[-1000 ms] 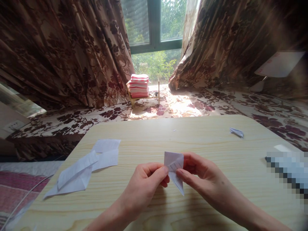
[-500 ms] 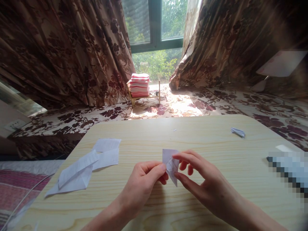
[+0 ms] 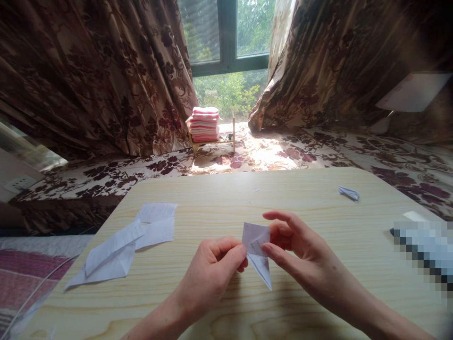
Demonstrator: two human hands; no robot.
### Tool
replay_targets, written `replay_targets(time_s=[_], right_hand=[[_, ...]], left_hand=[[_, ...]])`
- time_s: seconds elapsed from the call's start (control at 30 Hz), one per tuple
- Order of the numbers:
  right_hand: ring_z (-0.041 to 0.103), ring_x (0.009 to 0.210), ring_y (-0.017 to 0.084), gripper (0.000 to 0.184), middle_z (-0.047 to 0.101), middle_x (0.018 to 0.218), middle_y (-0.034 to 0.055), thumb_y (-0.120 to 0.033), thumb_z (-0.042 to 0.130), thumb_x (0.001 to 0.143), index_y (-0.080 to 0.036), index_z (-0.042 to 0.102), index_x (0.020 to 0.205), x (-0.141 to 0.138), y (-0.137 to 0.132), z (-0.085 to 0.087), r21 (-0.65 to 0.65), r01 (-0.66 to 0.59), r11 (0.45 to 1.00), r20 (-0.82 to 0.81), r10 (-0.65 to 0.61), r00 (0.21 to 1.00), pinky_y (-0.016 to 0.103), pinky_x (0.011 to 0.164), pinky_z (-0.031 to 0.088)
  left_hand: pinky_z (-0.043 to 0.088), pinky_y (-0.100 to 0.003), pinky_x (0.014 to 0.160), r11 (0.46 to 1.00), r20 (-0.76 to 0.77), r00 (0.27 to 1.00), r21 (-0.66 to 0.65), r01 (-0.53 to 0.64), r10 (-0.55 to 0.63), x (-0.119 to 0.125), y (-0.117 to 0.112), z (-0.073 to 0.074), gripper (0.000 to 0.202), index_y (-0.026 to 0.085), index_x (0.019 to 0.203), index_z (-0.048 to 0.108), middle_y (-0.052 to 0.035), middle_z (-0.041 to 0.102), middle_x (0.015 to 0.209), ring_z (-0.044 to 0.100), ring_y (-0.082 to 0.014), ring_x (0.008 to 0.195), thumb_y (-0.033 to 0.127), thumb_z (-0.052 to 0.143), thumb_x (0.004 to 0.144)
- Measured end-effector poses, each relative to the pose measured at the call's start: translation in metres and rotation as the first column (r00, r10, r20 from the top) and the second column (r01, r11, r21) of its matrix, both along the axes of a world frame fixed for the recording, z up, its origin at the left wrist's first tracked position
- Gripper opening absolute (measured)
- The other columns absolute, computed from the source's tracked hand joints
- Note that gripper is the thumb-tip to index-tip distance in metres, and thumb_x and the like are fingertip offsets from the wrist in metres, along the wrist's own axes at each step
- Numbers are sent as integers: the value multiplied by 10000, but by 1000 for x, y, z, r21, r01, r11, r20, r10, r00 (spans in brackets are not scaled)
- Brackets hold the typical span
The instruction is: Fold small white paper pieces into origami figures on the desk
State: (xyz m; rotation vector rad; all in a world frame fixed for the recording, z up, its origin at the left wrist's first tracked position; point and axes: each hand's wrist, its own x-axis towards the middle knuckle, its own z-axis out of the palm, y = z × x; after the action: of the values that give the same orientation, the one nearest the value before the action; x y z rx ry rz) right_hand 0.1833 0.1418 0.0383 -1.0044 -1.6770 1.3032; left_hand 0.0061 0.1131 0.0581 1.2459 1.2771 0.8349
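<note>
A small folded piece of white paper (image 3: 257, 245) is held up over the table, its lower end narrowing to a point. My left hand (image 3: 214, 264) pinches its left edge between thumb and fingers. At the right edge, my right hand (image 3: 306, 248) has its thumb on the front and its bent fingers partly hidden behind, with the forefinger raised off the paper. Faint markings show on the paper's front.
Several loose white paper pieces (image 3: 113, 250) overlap on the table's left side. A small folded paper (image 3: 348, 193) lies at the back right. A pixelated object (image 3: 424, 250) sits on the right edge of the pale wooden table (image 3: 212, 198). Beyond it, folded pink cloths (image 3: 204, 125) are stacked on a small stand.
The folded paper has turned, and more of its front and its longer lower point shows. My right forefinger has lifted off it; the thumb has moved up along the right edge.
</note>
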Motion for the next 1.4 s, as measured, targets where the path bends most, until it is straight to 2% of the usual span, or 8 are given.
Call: replay_targets(time_s=[0.2, 0.33, 0.47, 0.53, 0.7, 0.97, 1.17, 1.4], right_hand=[[637, 756, 157, 331, 636, 809, 4, -238, 543, 864, -244, 424, 1173, 0, -2, -3, -40, -36, 999, -22, 35, 999, 292, 670, 524], [640, 760, 163, 314, 640, 810, 8, -251, 543, 865, -247, 434, 1160, 1, -3, -2, -14, -29, 999, 8, 30, 1000, 294, 661, 537], [622, 734, 155, 199, 638, 835, 17, -222, 565, 852, -245, 517, 1043, 2, -2, -1, 149, 41, 988, 81, -54, 995, 277, 643, 541], [598, 712, 138, 154, 628, 849, 16, -173, 566, 844, -243, 562, 982, 3, -1, -1, 260, 29, 965, 122, -63, 991, 259, 637, 532], [572, 682, 121, 280, 586, 856, 14, -95, 536, 835, -249, 583, 1065, 2, 0, -3, 393, -74, 916, 166, 9, 986, 240, 605, 519], [552, 652, 127, 319, 567, 856, 20, -86, 523, 838, -258, 568, 1102, 3, -1, -9, 424, -156, 892, 250, 50, 967, 246, 554, 496], [508, 611, 114, 183, 503, 750, -5, -93, 485, 869, -235, 578, 936, 3, -2, -6, 397, -155, 905, 252, 55, 966, 227, 518, 437], [526, 659, 129, 218, 543, 796, 15, -39, 441, 839, -227, 548, 860, 5, 1, -5, 390, -155, 908, 236, 65, 970, 246, 563, 445]], left_hand=[[332, -241, 603, 1000, 10, 1000, -17, -2, 2, 1, -1, -1, 315, 141, 595, 563, 3, 475, 600, 416, -124, 619, 339, 500, 832], [342, -244, 610, 999, 30, 999, -34, -10, 11, 0, -1, -2, 308, 136, 625, 604, 1, 497, 607, 431, -129, 627, 358, 529, 824], [355, -245, 613, 996, 32, 997, -57, -75, 77, -1, 1, -3, 343, 149, 562, 565, 2, 513, 580, 437, -126, 605, 381, 544, 813], [361, -246, 620, 994, 35, 995, -63, -89, 91, -2, 1, -3, 348, 149, 555, 564, -3, 522, 583, 444, -129, 610, 381, 544, 813], [375, -245, 638, 996, 67, 995, -49, -68, 71, -3, 1, -4, 328, 145, 580, 596, -7, 531, 601, 457, -135, 632, 349, 525, 826], [369, -245, 638, 999, 57, 998, -20, -39, 40, -4, -1, -4, 303, 142, 583, 607, -6, 507, 593, 445, -135, 645, 260, 478, 831], [358, -242, 631, 999, 28, 999, -7, -41, 41, -5, 0, -3, 299, 141, 593, 592, -3, 484, 603, 436, -132, 642, 263, 467, 836], [343, -243, 605, 994, -31, 995, 53, -95, 96, -8, 1, -5, 325, 158, 564, 517, 7, 449, 590, 417, -128, 623, 301, 464, 851]])
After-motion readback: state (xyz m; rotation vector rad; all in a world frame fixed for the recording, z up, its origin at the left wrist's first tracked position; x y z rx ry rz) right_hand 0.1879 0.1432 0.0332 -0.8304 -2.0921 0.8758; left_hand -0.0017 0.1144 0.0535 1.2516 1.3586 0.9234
